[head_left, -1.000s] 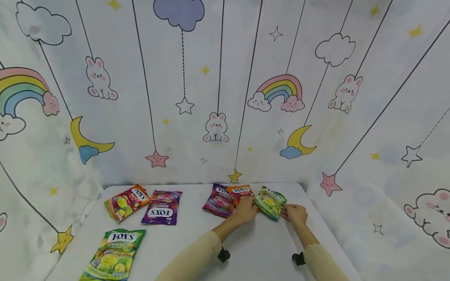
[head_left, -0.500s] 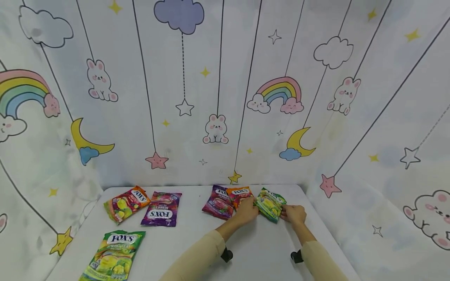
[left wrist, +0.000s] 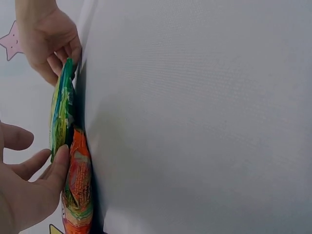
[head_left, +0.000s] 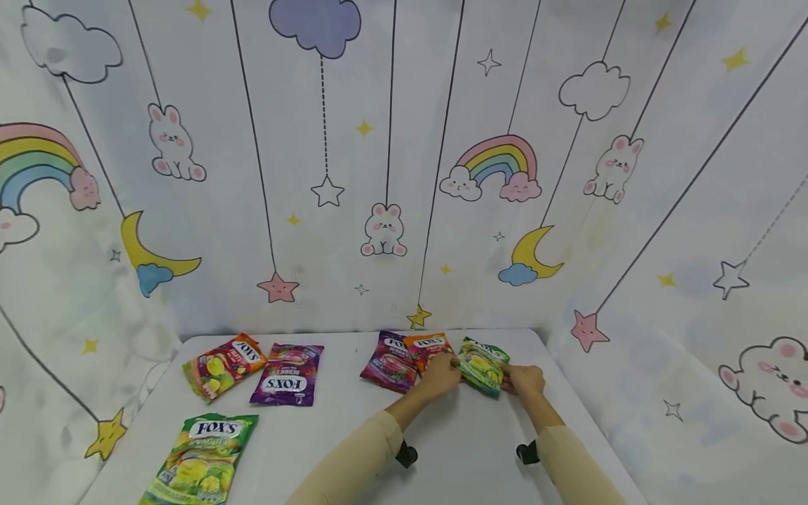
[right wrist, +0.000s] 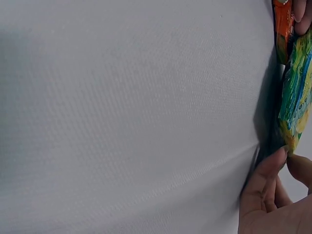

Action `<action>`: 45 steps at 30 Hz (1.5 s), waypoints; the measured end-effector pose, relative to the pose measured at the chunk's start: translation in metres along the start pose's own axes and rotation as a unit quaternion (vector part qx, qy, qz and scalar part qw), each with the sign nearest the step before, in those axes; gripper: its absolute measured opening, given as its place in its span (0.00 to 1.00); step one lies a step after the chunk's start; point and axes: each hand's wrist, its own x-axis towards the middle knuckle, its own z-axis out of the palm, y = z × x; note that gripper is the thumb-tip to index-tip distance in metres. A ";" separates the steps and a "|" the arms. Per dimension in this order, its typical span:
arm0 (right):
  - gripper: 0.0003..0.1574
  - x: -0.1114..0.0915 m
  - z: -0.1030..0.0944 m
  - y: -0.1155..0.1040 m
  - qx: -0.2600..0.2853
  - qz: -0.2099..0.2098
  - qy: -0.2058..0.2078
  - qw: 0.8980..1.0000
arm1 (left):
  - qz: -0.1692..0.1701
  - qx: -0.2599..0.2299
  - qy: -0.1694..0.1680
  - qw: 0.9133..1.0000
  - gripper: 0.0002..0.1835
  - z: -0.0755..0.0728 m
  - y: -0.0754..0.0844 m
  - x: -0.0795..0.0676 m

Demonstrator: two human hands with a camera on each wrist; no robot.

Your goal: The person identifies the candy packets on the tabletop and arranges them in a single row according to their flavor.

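Note:
A green FOX'S candy bag [head_left: 482, 367] lies at the back right of the table, between the two hands. My left hand [head_left: 441, 377] pinches its left edge; in the left wrist view the fingertips [left wrist: 61, 152] are at the bag's near end. My right hand [head_left: 525, 381] pinches the opposite lower corner between thumb and finger, as the right wrist view shows. Left of the green bag is an orange FOX'S candy bag [head_left: 429, 346], partly hidden behind the left hand. It overlaps a purple FOX'S candy bag [head_left: 389, 362] beside it.
On the table's left side lie another orange bag [head_left: 224, 365], a purple bag [head_left: 287, 375] and, nearer the front, a larger green bag [head_left: 200, 459]. A white cloth backdrop [head_left: 341, 294] with cartoon drawings rises behind the white table [head_left: 353, 435].
My right hand has come slightly inward to the green candy bag's corner. The left hand stays at the bag's left edge, and the other bags lie as before.

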 end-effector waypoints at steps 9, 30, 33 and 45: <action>0.27 0.000 0.003 -0.005 0.024 0.021 0.000 0.999 | -0.019 -0.033 0.010 0.999 0.19 -0.004 -0.001 -0.001; 0.21 -0.012 0.008 -0.012 0.042 -0.011 0.035 0.998 | -0.027 -0.070 0.020 0.997 0.16 -0.009 0.001 -0.007; 0.21 -0.014 0.009 -0.014 0.046 -0.006 0.035 0.998 | -0.032 -0.070 0.030 0.997 0.16 -0.010 0.003 -0.009; 0.20 -0.027 0.009 -0.022 0.064 -0.038 0.022 0.997 | -0.029 -0.079 0.060 0.995 0.15 -0.015 0.005 -0.019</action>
